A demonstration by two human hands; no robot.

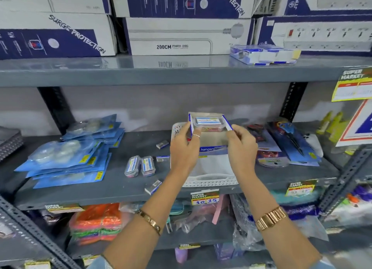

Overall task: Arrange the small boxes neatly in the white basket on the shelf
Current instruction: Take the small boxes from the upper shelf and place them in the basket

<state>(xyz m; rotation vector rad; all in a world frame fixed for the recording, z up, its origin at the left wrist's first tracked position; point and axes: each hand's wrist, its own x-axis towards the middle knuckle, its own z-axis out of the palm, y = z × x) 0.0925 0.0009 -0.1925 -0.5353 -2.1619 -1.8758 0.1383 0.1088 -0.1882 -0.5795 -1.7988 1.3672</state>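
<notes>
A white lattice basket [211, 181] stands on the middle shelf. Over its back part my left hand [184, 148] and my right hand [241, 146] hold an open blue-and-white cardboard carton [211, 142] by its two side walls. A clear plastic box with a blue-and-white label [208, 122] lies in the carton's far end. Left of the basket, small blue-and-white boxes lie loose on the shelf: one at the back [162, 144], one beside the basket [162, 158], one near the front edge [153, 186]. Two clear plastic cases [140, 166] lie side by side there too.
Blue blister packs [68, 160] are piled at the left of the shelf. Carded scissors and red packs [281, 146] lie to the right of the basket. Large surge-protector cartons [181, 35] fill the shelf above. A price tag [205, 196] hangs on the shelf's front edge.
</notes>
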